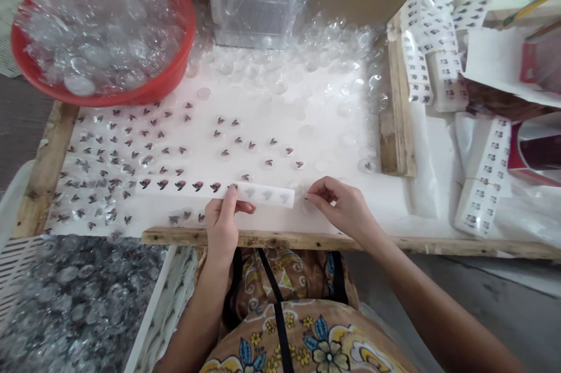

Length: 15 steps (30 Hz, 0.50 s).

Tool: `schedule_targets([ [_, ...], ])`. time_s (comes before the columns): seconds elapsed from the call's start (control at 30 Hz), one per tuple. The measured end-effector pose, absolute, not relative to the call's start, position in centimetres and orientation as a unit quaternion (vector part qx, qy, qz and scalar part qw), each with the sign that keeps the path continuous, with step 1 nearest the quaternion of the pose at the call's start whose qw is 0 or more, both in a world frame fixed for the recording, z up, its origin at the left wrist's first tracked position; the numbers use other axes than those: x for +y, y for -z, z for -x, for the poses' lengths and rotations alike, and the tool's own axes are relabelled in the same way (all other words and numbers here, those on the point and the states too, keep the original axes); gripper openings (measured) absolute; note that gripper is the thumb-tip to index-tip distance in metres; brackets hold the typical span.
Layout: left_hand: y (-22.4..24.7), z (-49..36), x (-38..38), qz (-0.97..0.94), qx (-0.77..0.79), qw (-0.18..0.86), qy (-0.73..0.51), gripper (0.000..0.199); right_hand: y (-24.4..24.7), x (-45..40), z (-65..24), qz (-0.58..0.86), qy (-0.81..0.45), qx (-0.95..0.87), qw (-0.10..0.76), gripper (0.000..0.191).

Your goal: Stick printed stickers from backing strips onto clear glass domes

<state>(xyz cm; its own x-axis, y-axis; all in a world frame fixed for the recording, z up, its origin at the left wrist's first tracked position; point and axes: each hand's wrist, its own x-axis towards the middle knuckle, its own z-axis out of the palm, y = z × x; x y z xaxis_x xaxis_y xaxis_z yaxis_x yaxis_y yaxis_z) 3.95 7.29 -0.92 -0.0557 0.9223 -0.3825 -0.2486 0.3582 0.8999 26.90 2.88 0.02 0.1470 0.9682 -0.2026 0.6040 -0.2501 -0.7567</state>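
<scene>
My left hand (223,215) pinches a strip of turtle stickers (186,185) between thumb and fingers, above the white tabletop. Dark turtle prints show on the strip's left part; its right end has only faint marks. Just right of that end, my right hand (339,203) has thumb and forefinger pinched together on a small dark sticker (306,198), mostly hidden by the fingertips. Clear discs bearing turtle stickers (252,145) lie scattered beyond the strip and to the left. Plain clear discs (280,87) spread over the back and right of the table.
A red basin (186,57) heaped with clear pieces stands at back left. Below left is a white crate (149,308) of clear discs. Wooden strips (397,127) edge the work surface. Bundled sticker strips (482,180) lie at right. A clear plastic box (258,4) stands at the back.
</scene>
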Motion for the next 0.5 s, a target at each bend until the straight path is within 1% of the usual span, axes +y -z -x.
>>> schedule_targets([
  [0.23, 1.1, -3.9, 7.1, -0.309, 0.549, 0.610, -0.481, 0.039, -0.2, 3.9, -27.8, 0.730, -0.253, -0.565, 0.290, 0.007],
  [0.33, 1.1, -3.8, 7.1, -0.309, 0.548, 0.614, -0.477, 0.039, -0.5, 3.7, -27.3, 0.715, -0.280, -0.568, 0.295, 0.008],
  [0.5, 1.3, -3.7, 7.0, -0.312, 0.543, 0.619, -0.474, 0.039, -0.5, 3.2, -26.3, 0.700, -0.326, -0.572, 0.276, 0.006],
])
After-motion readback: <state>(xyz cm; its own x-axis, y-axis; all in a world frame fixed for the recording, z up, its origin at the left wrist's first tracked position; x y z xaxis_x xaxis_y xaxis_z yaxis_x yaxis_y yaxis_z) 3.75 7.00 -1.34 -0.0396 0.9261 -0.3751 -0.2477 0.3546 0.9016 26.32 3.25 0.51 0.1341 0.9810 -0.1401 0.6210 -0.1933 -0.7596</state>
